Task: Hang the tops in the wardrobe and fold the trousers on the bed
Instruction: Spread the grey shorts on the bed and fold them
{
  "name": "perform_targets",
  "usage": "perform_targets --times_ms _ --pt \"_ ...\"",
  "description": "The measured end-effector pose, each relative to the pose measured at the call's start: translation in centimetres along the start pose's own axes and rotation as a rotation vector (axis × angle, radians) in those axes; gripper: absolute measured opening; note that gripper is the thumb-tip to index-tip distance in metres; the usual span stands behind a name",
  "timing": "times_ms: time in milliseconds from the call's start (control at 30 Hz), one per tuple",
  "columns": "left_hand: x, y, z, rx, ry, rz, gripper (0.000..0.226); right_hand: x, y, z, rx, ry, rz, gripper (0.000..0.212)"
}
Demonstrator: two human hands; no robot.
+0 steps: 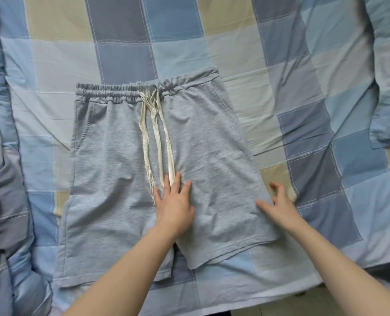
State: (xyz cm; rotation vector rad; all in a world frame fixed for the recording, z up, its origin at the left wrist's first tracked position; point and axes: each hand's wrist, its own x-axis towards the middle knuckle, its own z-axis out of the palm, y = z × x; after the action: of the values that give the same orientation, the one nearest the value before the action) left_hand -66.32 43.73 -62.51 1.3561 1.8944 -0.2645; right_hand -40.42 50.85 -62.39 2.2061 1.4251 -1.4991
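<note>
Bed (280,65): covered by a checked quilt in blue, grey and beige — wrinkled, with thicker bunched bedding along the left and right edges.
Shorts (121,156): grey jersey, the trousers of the task, lying flat in the middle of the bed, waistband away from the person, both legs toward them; the right leg splays outward.
Left hand (174,201): flat on the fabric at the crotch, fingers straight and spread, pressing, gripping nothing; fingertips touch the cord ends.
Right hand (278,199): at the outer hem of the right leg, fingers loosely curled and apart, thumb on the cloth — no grip closed on it yet.
Drawstring (157,137): cream cords with frayed ends, trailing loose from the waistband down the front.
Risk: folding one leg over the other would likely trap the cords inside and make a lumpy fold; the soft quilt could drag and crease the jersey if the pressing hand lifts early.
In the way: the bunched bedding at both sides limits room; a strip of pale floor (326,302) shows at the bed's near edge.
</note>
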Motion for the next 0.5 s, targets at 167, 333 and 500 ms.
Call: perform_targets --times_ms 167,333,500 --pt "0.2 5.4 0.4 -0.408 0.153 0.053 0.057 -3.4 -1.4 0.7 -0.037 0.055 -0.301 0.051" --pt "0.4 8.9 -0.9 -1.146 -0.058 -0.221 0.024 -6.5 -3.9 2.2 -0.246 -0.457 -0.568 0.053" --pt "0.0 6.7 -0.1 -0.939 0.034 -0.218 0.019 -1.1 -9.2 0.7 -0.100 -0.020 -0.375 0.022"
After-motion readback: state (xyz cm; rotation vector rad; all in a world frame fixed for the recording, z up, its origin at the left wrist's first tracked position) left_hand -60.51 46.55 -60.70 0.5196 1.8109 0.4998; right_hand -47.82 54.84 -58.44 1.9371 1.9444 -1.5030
